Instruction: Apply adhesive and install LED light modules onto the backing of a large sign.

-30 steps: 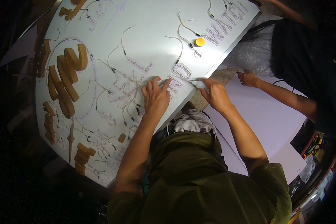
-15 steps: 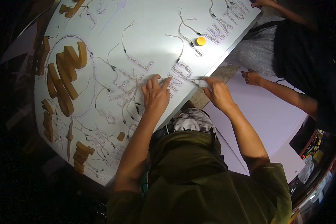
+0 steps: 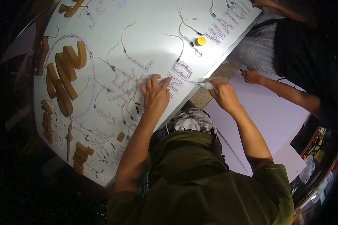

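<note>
My left hand [image 3: 155, 93] lies on the white tabletop with fingers spread. Its thumb side touches a clear letter-shaped panel [image 3: 173, 83] lined with small LED modules. Beside that panel is a rounded letter panel [image 3: 183, 70] of the same kind, with a cable running from its top. My right hand [image 3: 226, 97] grips a white squeeze bottle [image 3: 207, 85] with a thin nozzle at the table edge. The nozzle points left toward the two panels. Whether its tip touches either one, I cannot tell.
A round yellow cap [image 3: 201, 41] stands above the panels. Several wired letter panels [image 3: 229, 22] line the far right edge. Yellow-brown curved letter shells [image 3: 65, 77] and a knife-like tool [image 3: 69, 140] lie left. A co-worker's hand [image 3: 251, 77] is at right, by pale sheets [image 3: 259, 108].
My right hand and the squeeze bottle have shifted slightly right, drawing the nozzle back from the rounded panel. My left hand has stayed almost in place.
</note>
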Available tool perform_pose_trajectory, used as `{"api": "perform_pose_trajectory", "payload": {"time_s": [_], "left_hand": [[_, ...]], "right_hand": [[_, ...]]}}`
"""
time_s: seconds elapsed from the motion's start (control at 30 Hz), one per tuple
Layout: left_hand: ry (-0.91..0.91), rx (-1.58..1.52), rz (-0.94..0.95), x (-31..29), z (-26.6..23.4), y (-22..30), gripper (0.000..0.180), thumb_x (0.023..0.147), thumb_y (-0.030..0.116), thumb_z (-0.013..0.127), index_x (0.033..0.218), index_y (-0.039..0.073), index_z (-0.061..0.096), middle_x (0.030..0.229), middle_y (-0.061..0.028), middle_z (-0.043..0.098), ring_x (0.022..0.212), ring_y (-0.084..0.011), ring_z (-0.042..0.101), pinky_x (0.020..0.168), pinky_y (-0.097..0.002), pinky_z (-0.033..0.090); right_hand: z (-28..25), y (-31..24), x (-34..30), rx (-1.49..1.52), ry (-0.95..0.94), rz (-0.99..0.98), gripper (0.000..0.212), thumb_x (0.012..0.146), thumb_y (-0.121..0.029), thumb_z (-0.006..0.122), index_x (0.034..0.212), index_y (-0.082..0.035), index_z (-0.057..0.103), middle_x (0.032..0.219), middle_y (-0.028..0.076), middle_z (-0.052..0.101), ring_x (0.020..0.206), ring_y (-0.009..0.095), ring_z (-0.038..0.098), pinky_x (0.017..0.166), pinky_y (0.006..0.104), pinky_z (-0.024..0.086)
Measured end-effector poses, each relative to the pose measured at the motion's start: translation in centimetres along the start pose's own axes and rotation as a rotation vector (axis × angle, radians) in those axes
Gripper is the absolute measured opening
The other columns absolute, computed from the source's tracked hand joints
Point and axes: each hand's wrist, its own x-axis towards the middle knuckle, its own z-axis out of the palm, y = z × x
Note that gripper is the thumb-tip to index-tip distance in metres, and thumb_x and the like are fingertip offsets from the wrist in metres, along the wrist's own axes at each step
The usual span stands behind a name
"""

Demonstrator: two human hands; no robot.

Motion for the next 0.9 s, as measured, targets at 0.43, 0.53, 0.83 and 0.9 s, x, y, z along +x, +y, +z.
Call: {"api": "perform_pose_trajectory", "payload": {"time_s": [0.43,0.53,0.83,0.9], "left_hand": [[0.032,-0.006,0.018,0.2,0.4,0.0,0.047,0.085,0.015,0.077,0.131,0.018,0.070,0.131,-0.0117,0.052,0.120,-0.0308,0.049,0.099,-0.0488,0.034],[0.052,-0.007,0.020,0.2,0.4,-0.3,0.044,0.085,0.014,0.076,0.129,0.018,0.072,0.130,-0.0117,0.052,0.119,-0.0309,0.050,0.100,-0.0484,0.034],[0.058,-0.015,0.134,1.6,-0.3,-2.3,0.039,0.087,0.000,0.063,0.118,0.018,0.078,0.128,-0.0108,0.055,0.120,-0.0291,0.051,0.105,-0.0466,0.033],[0.041,-0.031,0.161,1.8,-0.5,-2.8,0.040,0.086,-0.001,0.063,0.119,0.018,0.078,0.128,-0.0104,0.055,0.121,-0.0283,0.051,0.105,-0.0460,0.033]], "right_hand": [[-0.7,0.4,-2.6,0.149,0.066,0.156,0.029,0.089,-0.012,0.074,0.117,-0.003,0.071,0.105,0.022,0.073,0.097,0.041,0.069,0.086,0.0453,0.055],[-0.7,0.1,-3.5,0.267,0.077,0.196,0.030,0.091,-0.012,0.074,0.120,-0.003,0.069,0.102,0.022,0.073,0.089,0.036,0.071,0.082,0.0411,0.056],[3.5,-1.6,-7.6,0.757,0.017,0.294,0.041,0.084,-0.006,0.083,0.118,-0.004,0.061,0.097,0.002,0.064,0.091,0.013,0.058,0.083,0.0294,0.049],[4.2,-3.1,-8.4,0.741,0.000,0.293,0.042,0.083,-0.003,0.083,0.118,-0.004,0.061,0.097,0.001,0.062,0.093,0.011,0.057,0.083,0.0283,0.049]]}}
